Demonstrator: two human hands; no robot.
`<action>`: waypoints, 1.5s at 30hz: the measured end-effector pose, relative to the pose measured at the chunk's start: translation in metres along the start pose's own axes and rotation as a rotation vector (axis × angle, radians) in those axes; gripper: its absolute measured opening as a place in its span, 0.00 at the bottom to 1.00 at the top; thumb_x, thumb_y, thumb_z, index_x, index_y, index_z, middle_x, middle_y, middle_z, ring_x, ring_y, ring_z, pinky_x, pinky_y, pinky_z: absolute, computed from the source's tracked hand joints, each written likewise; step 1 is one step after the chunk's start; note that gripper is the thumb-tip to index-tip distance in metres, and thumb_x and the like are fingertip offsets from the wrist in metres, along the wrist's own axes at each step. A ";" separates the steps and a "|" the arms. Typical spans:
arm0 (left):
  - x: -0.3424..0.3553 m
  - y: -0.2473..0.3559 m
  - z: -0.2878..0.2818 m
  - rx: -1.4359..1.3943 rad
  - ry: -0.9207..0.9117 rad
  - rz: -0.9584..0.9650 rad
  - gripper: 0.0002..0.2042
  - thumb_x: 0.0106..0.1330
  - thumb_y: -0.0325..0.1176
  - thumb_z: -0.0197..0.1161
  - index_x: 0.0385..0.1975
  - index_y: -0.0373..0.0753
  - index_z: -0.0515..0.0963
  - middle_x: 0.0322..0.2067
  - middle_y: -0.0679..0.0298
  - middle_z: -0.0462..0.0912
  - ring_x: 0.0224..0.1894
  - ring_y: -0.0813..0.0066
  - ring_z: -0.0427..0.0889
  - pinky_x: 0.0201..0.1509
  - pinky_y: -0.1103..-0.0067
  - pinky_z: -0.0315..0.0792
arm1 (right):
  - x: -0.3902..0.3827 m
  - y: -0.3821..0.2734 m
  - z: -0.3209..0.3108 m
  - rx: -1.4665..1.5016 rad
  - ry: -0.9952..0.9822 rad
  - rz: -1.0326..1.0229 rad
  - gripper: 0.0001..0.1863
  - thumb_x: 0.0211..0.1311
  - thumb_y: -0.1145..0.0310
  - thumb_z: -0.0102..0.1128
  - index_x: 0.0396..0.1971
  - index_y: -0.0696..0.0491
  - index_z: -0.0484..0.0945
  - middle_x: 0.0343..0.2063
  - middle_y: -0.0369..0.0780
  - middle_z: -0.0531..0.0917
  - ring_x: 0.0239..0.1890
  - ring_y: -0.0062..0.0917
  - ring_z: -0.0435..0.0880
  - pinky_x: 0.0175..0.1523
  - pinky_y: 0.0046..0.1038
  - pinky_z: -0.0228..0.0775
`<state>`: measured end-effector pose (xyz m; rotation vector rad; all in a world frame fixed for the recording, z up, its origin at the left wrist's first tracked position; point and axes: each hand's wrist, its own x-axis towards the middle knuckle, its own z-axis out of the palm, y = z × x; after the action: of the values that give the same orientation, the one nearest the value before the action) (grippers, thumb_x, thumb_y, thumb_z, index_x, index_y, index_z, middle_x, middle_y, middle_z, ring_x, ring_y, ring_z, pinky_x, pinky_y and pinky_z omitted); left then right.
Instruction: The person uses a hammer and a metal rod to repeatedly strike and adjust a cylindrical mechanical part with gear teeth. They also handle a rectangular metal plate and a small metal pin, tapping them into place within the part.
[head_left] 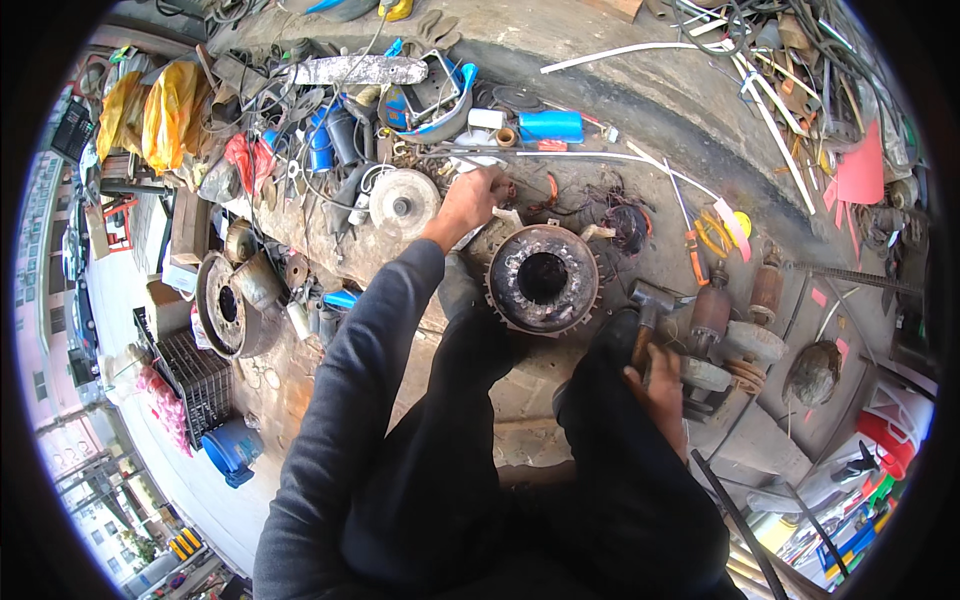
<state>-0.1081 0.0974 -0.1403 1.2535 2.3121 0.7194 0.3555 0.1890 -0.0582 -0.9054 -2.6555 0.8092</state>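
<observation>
A round, rusty motor housing with a toothed rim and a dark central hole stands on the ground between my feet. Just beyond its left side, my left hand reaches forward with curled fingers; what they hold is hard to make out. A pale flat piece shows beside that hand. Beside my right shoe, my right hand is wrapped round the wooden handle of a hammer, whose metal head points away from me. Dark tangled wire lies past the housing.
A pale metal disc lies left of my left hand. Orange-handled pliers and motor rotors lie to the right. Blue bottles and scrap crowd the far left. A black crate stands left, near a blue bucket.
</observation>
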 end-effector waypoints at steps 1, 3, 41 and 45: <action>0.004 0.001 -0.002 -0.049 -0.055 -0.043 0.09 0.70 0.32 0.68 0.45 0.37 0.88 0.38 0.55 0.92 0.36 0.61 0.91 0.43 0.69 0.82 | 0.010 -0.009 -0.019 0.053 -0.099 0.127 0.35 0.68 0.60 0.70 0.68 0.62 0.69 0.51 0.56 0.82 0.53 0.54 0.84 0.59 0.46 0.76; 0.018 0.004 -0.008 -0.136 -0.156 -0.104 0.10 0.69 0.33 0.68 0.46 0.37 0.89 0.37 0.58 0.93 0.33 0.68 0.90 0.41 0.71 0.83 | 0.051 -0.018 -0.049 0.241 -0.183 0.270 0.35 0.68 0.60 0.70 0.69 0.61 0.69 0.54 0.55 0.82 0.57 0.55 0.82 0.64 0.47 0.73; -0.013 0.068 -0.033 -0.107 -0.148 -0.251 0.31 0.77 0.57 0.56 0.59 0.31 0.80 0.49 0.44 0.89 0.55 0.48 0.87 0.61 0.64 0.76 | 0.213 -0.028 0.039 0.671 -0.246 0.674 0.30 0.74 0.39 0.61 0.41 0.57 0.83 0.22 0.36 0.82 0.17 0.17 0.75 0.19 0.23 0.62; -0.031 0.052 -0.020 -0.130 -0.199 -0.507 0.36 0.77 0.63 0.52 0.64 0.32 0.78 0.54 0.40 0.86 0.64 0.48 0.81 0.68 0.67 0.70 | 0.219 -0.031 0.053 0.849 -0.346 0.835 0.23 0.74 0.45 0.59 0.35 0.53 0.81 0.22 0.35 0.80 0.15 0.17 0.72 0.17 0.23 0.56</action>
<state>-0.0709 0.0905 -0.0892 0.6068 2.2377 0.5266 0.1481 0.2810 -0.0777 -1.6654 -1.6896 2.1847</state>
